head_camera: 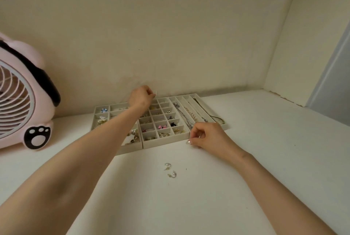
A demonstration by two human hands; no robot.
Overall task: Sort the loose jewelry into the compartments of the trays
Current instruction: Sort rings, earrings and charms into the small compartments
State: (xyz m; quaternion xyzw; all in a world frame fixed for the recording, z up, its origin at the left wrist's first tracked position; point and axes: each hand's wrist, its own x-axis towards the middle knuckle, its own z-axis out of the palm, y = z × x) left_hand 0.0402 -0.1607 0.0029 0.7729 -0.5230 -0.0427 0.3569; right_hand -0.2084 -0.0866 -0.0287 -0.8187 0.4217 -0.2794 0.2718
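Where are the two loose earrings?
In the head view, the earrings lie on the table, centre, in front of the middle tray, nearer the right hand.

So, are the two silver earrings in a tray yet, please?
Out: both silver earrings lie loose on the white tabletop, short of the trays.

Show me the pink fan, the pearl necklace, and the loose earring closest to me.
pink fan (19,100), head view, on its front grille.
pearl necklace (191,114), head view, mid-strand in its long compartment.
loose earring (172,174), head view, on its middle.

Head camera looks forward-down, near the trays (164,143).
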